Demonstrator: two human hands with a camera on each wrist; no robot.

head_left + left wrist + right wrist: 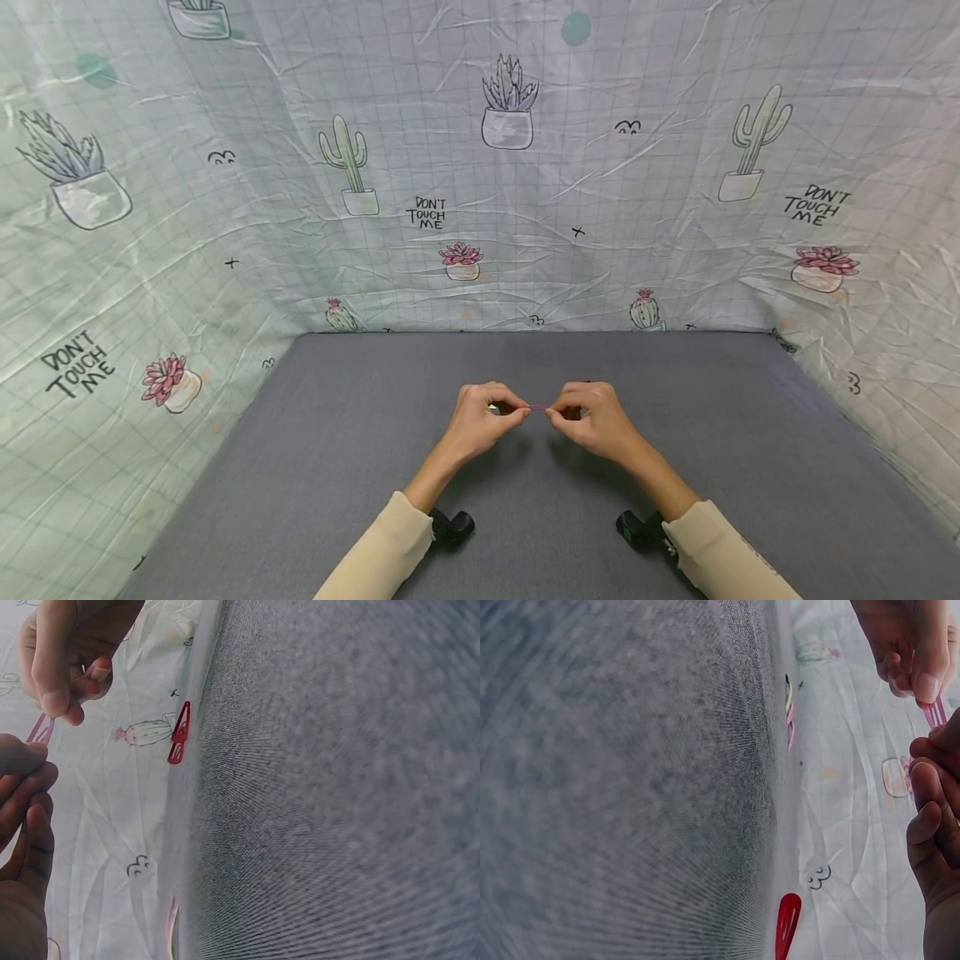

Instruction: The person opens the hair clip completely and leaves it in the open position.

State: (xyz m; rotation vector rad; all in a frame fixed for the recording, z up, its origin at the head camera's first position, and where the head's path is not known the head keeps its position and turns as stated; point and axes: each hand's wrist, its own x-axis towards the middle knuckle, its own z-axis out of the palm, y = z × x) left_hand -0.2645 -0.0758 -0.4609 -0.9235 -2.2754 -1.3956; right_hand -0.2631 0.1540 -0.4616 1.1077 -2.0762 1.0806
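Note:
A pink snap hair clip (537,407) is stretched between both hands above the grey table (360,433). My left hand (480,419) pinches one end between thumb and index finger. The other end is pinched the same way by my right hand (598,423). Up close in the right wrist view, the clip (934,714) shows slim parallel pink strips, its ends covered by fingertips. Beyond the hands, a red snap hair clip (180,733) lies on the table in the left wrist view.
Thin pink, yellowish and dark pieces (790,712) lie on the table in the right wrist view; their kind is unclear. A patterned cloth (525,192) hangs around the table's back and sides. Black wrist cameras (453,528) sit below the sleeves.

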